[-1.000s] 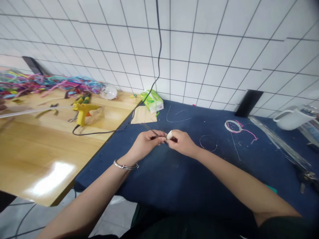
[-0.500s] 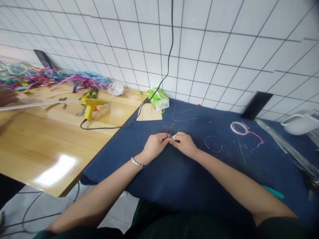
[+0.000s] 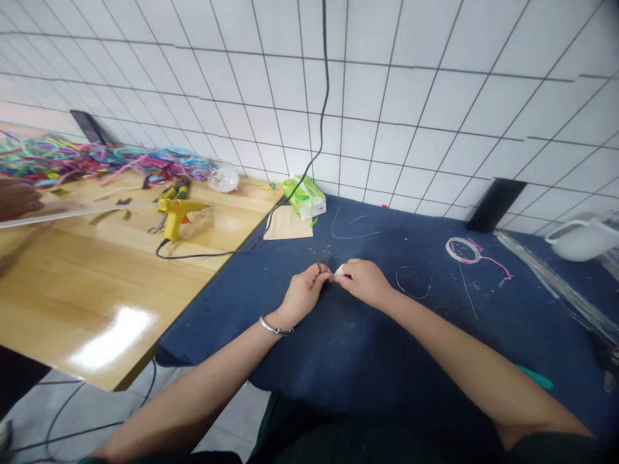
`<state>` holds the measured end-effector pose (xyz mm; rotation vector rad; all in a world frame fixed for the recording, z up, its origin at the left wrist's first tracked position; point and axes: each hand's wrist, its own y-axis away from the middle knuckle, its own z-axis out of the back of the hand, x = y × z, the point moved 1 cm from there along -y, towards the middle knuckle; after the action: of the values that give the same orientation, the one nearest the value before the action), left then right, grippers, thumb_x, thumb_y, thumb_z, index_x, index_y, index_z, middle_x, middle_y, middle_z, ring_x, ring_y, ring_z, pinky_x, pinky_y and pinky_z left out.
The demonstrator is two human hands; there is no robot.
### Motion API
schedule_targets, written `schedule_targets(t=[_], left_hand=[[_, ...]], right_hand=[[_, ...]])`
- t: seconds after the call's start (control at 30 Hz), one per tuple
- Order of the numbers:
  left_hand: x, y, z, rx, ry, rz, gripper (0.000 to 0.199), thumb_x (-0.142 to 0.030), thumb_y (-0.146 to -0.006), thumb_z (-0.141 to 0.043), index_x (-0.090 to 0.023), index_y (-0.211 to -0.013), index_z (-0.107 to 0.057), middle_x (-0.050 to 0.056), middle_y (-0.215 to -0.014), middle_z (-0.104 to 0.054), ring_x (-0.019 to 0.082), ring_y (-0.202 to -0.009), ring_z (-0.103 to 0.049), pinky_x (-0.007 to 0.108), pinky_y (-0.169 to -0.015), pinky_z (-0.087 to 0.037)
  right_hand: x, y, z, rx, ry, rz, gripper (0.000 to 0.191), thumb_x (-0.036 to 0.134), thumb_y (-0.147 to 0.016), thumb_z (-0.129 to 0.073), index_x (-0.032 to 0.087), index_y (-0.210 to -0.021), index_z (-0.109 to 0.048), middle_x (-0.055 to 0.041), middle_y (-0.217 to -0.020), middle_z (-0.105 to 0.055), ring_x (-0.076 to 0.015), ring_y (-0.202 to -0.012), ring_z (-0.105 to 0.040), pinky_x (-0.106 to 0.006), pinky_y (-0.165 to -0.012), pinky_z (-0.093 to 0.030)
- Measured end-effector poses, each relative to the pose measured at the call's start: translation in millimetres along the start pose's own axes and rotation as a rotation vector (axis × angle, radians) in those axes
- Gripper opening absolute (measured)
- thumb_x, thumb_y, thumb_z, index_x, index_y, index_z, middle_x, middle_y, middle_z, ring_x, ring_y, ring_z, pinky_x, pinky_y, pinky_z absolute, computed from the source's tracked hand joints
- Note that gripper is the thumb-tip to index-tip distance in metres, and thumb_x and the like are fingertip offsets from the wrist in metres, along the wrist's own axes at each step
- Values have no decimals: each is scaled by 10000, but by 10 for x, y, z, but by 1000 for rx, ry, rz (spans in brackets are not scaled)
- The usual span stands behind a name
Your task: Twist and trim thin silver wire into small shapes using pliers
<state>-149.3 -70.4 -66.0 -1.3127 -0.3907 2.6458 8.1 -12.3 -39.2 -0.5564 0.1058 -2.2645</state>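
Observation:
My left hand (image 3: 300, 294) is closed in a pinch over the dark blue cloth (image 3: 333, 367). Thin brown wiry strands (image 3: 319, 256) with fine tips stick up from its fingertips. Close against it, my right hand (image 3: 366, 282) has its fingers wrapped round a small white piece (image 3: 340, 269). Most of that piece is covered by the fingers, so its kind cannot be told. The fingertips of both hands nearly meet, and what lies between them is too small to make out.
To the left, a yellow glue gun (image 3: 176, 216) lies on the wooden table (image 3: 120, 277), with its cord crossing to the cloth. Behind my hands stands a green tissue pack (image 3: 305, 196). A white ring with pink cord (image 3: 463, 250) lies right, near a white mug (image 3: 583, 238). Another person's hand (image 3: 19, 198) shows far left.
My hands have drawn slightly apart, the left one lower and the right one turned a little. More of the brown strands and the white piece shows. The view has shifted slightly.

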Motion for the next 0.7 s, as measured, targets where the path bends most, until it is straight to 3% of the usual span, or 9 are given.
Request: schedule_targets(t=[0.13, 0.23, 0.37, 0.47, 0.57, 0.7], left_hand=[[28, -20, 14, 33, 35, -31, 202, -256, -882, -378, -169, -853, -559, 0, -761, -610, 119, -692, -549, 223, -674, -424], [60, -38, 28, 59, 52, -49, 212, -253, -877, -391, -156, -847, -576, 11, -767, -615, 132, -711, -555, 234, -682, -427], [92, -70, 44, 104, 75, -70, 219, -224, -867, -406, -150, -806, -602, 18, -777, -629, 139, -733, -568, 245, -717, -433], [109, -99, 35, 115, 91, -74, 213, -202, -862, -406, -147, -811, -606, 21, -789, -633, 140, -739, -575, 246, -720, -442], [131, -112, 9, 106, 100, -63, 192, -199, -852, -423, -143, -833, -606, 24, -792, -634, 147, -748, -579, 254, -724, -450], [165, -88, -17, 72, 101, -37, 163, -217, -827, -475, -144, -879, -611, 35, -810, -637, 168, -788, -577, 276, -747, -453]], right_hand=[[64, -143, 140, 29, -197, 56, 244, 354, -780, -578, 161, -634, -550, 20, -656, -523, -83, -575, -459, -207, -542, -316], [114, -226, 125, 56, -427, 66, 219, 324, -756, -607, 158, -621, -558, 27, -653, -532, -78, -562, -477, -202, -539, -349], [129, -258, 19, 70, -638, 31, 153, 309, -793, -559, 176, -837, -622, 8, -758, -586, -76, -525, -519, -207, -520, -401], [137, -254, -33, -8, -588, 8, 163, 277, -825, -509, 196, -918, -615, 9, -777, -598, -79, -535, -538, -208, -542, -420], [168, -254, -46, -110, -413, 24, 126, 235, -828, -495, 196, -842, -614, 8, -756, -603, -104, -643, -561, -219, -630, -420], [236, -243, -49, -143, -334, 53, 108, 207, -824, -491, 186, -805, -595, -19, -819, -614, -136, -783, -558, -241, -732, -394]])
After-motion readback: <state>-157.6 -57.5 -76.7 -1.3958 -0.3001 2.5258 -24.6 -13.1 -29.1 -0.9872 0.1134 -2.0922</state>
